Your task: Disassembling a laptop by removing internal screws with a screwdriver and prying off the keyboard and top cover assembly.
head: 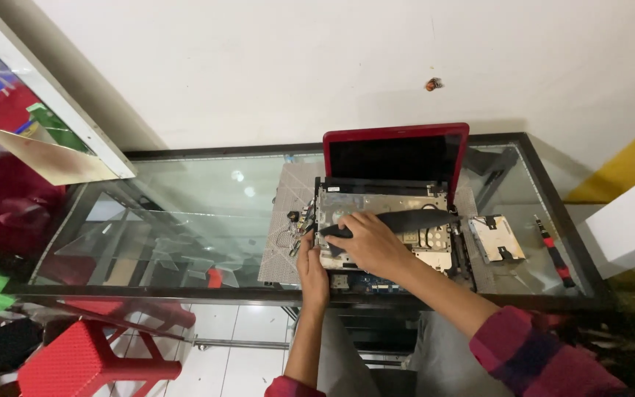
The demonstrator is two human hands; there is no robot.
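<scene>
A red laptop point(397, 147) lies open on a glass-topped table, its keyboard removed so the bare metal frame point(376, 202) shows. My right hand point(369, 239) rests on the frame and grips a black brush-like tool point(413, 219) that lies across it. My left hand point(311, 268) holds the laptop's front left corner, near some small loose parts and wires point(295, 224).
A grey work mat point(282, 242) lies under the laptop. A removed metal drive point(497, 238) and a red-and-black screwdriver point(555, 254) lie to the right. Red plastic stools point(90, 356) stand below left. The wall is right behind the table point(185, 287).
</scene>
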